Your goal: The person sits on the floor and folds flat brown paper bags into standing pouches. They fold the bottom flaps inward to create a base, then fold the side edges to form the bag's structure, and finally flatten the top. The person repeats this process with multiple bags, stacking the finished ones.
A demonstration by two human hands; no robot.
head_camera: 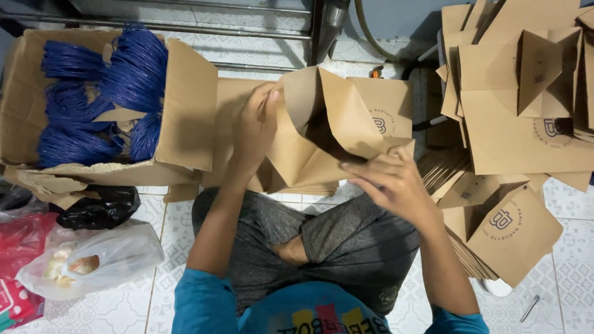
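Brown paper bag [325,131] — half-folded, inside hidden | left hand [255,128] pinches its edge | right hand [393,184] presses flap, fingertips hidden

Home piecework setting: a person is sitting cross-legged on a white patterned tile floor [576,266], with flat brown kraft paper bags [526,110] lying in loose piles and an open cardboard box of blue cord bundles [100,91] standing alongside.

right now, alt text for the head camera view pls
A seated person's left hand and right hand fold a brown paper bag over their lap. A cardboard box of blue cord bundles sits left; finished bags pile up right on the tiled floor.
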